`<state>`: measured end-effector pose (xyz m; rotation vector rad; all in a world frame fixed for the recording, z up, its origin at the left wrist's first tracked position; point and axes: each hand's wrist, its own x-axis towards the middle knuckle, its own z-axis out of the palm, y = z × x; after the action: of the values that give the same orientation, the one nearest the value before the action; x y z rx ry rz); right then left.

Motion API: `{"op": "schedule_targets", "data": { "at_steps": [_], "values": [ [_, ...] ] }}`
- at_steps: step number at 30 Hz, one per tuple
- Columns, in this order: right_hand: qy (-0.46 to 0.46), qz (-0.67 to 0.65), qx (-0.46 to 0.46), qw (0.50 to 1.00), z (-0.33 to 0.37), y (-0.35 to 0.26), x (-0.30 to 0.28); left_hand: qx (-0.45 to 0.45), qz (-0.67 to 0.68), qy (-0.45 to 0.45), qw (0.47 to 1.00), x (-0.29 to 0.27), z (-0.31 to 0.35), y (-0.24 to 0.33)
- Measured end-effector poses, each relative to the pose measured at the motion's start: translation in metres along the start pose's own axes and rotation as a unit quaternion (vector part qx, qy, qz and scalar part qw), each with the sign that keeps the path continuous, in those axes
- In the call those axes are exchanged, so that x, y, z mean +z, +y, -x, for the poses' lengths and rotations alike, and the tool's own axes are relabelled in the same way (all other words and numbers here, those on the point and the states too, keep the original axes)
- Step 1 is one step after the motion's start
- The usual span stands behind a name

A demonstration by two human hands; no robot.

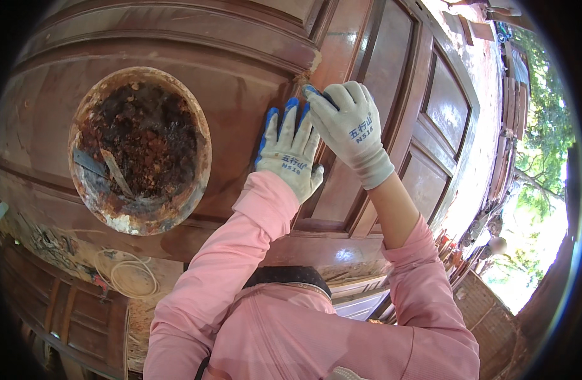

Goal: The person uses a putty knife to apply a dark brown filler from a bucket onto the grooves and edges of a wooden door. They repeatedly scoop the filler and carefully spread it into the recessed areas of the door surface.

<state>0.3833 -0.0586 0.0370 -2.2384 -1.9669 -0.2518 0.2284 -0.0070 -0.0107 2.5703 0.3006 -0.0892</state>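
Observation:
A brown wooden panel door [240, 88] lies flat in front of me. My left hand [287, 158], in a white glove with blue fingertips, rests palm down on it with the fingers stretched out. Close beside it, my right hand [354, 123] is gloved the same way. Its fingers are pinched together at the panel moulding, and anything between them is hidden. Just beyond the fingertips is a tan patch [315, 61] on the moulding's corner. To the left, a round basin [123, 223] on the door holds dark reddish-brown, crumbly material, with a flat strip [115, 171] leaning in it.
A coil of pale cord [135, 278] lies past the door's near left edge. Another panelled wooden door [88, 323] is at the lower left. On the right are stacked wooden pieces [509, 101], with green foliage [544, 120] behind them.

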Motion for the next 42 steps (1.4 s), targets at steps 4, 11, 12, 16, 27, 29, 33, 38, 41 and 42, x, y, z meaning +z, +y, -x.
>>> {"op": "schedule_targets", "data": {
  "at_steps": [4, 11, 12, 16, 27, 29, 33, 38, 41, 42],
  "values": [
    [0.005, 0.035, -0.014, 0.999, -0.011, 0.003, 0.002, -0.004, -0.007, 0.007, 1.0, -0.001, -0.003, -0.002],
    [-0.048, 0.078, -0.034, 0.995, -0.021, 0.006, -0.009, 0.0, 0.002, 0.01, 1.0, 0.0, -0.003, -0.004],
    [-0.058, 0.083, -0.03, 0.994, -0.022, 0.006, -0.012, 0.0, -0.002, 0.009, 1.0, -0.001, -0.003, -0.004],
    [-0.044, 0.035, 0.009, 0.998, -0.025, 0.003, -0.025, -0.003, -0.016, 0.008, 1.0, 0.0, -0.004, -0.005],
    [-0.071, 0.055, -0.05, 0.995, -0.027, -0.004, -0.015, -0.008, -0.028, -0.034, 0.999, -0.008, -0.005, -0.004],
    [-0.076, 0.087, -0.079, 0.99, -0.027, -0.004, -0.014, 0.001, -0.023, -0.028, 0.999, -0.004, -0.006, -0.003],
    [-0.114, 0.104, -0.122, 0.98, -0.042, -0.009, -0.018, -0.007, -0.031, -0.047, 0.998, -0.005, -0.004, -0.003],
    [-0.175, 0.129, -0.117, 0.969, -0.05, -0.014, -0.02, -0.002, -0.013, -0.045, 0.999, -0.002, -0.003, -0.004],
    [-0.172, 0.134, -0.098, 0.971, -0.048, -0.015, -0.021, 0.0, -0.01, -0.038, 0.999, 0.0, -0.005, -0.004],
    [-0.166, 0.131, -0.092, 0.973, -0.047, -0.014, -0.023, 0.0, -0.009, -0.043, 0.999, 0.0, -0.005, -0.004]
  ]
}}
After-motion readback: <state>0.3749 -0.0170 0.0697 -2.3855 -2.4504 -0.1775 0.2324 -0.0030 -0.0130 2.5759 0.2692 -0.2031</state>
